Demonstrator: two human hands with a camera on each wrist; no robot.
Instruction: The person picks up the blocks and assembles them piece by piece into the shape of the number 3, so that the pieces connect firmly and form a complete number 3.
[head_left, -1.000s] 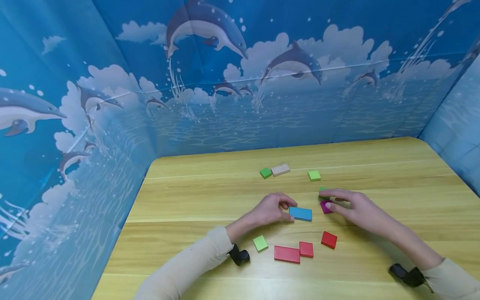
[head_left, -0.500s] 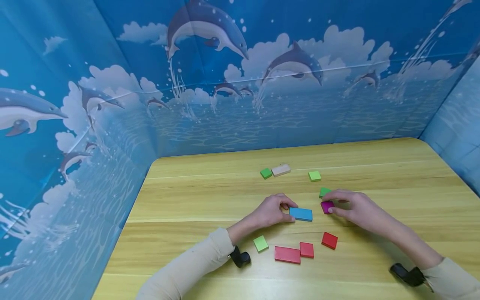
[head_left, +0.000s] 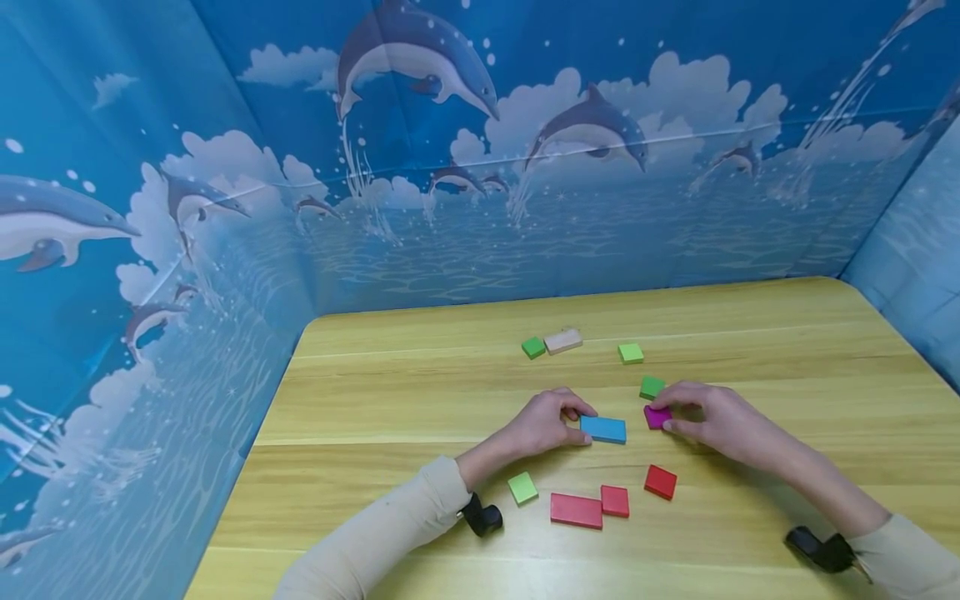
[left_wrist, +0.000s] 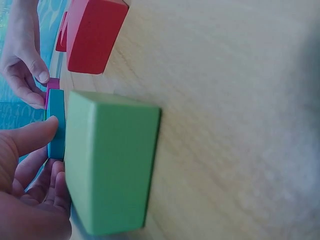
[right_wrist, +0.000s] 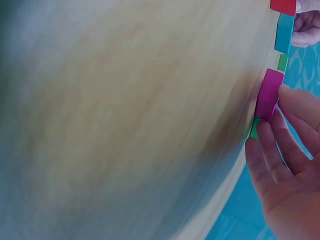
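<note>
Honestly, seems early days: left hand (head_left: 546, 422) pinches the blue block (head_left: 604, 429), right hand (head_left: 716, 419) grips the magenta block (head_left: 656, 417), not touching yet; other blocks (head_left: 576, 511) lie scattered.

Blue dolphin-printed curtains (head_left: 480, 233) hang behind and beside a pale wood-grained table (head_left: 360, 375).

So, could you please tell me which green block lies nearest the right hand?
The green block just beyond the purple block the right hand pinches; the other three green blocks lie farther away.
</note>
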